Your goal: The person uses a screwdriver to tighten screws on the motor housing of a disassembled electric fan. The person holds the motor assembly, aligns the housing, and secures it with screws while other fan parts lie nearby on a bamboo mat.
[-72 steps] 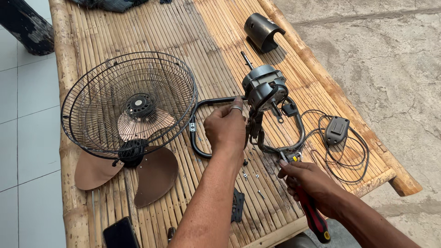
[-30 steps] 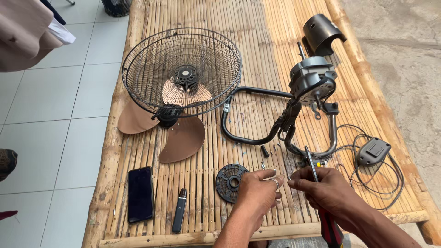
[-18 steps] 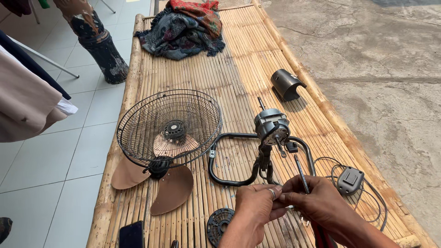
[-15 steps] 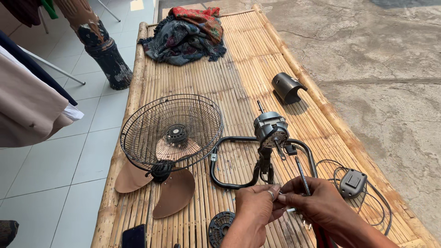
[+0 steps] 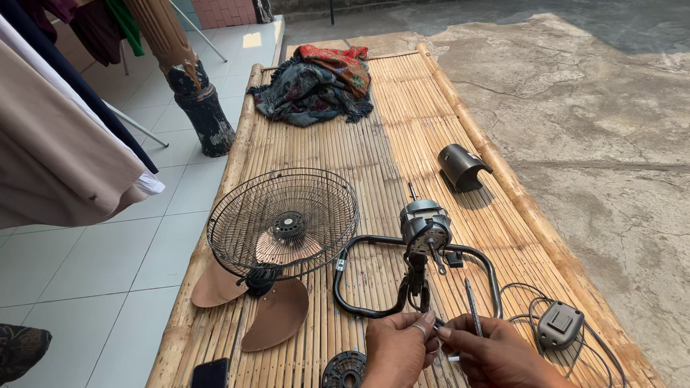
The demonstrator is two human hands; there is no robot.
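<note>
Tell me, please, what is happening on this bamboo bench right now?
A person has a fan in pieces on the bamboo bench. The left hand and right hand meet near the bench's front edge, the right holding a screwdriver, just below the bare motor on its black tube frame. The wire grille and brown blades lie to the left.

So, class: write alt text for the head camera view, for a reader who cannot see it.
Two bare hands, left hand and right hand, meet over a slatted bamboo bench, the right holding a thin screwdriver beside a bare grey fan motor on a black tubular stand. A round black wire fan guard lies left.
</note>
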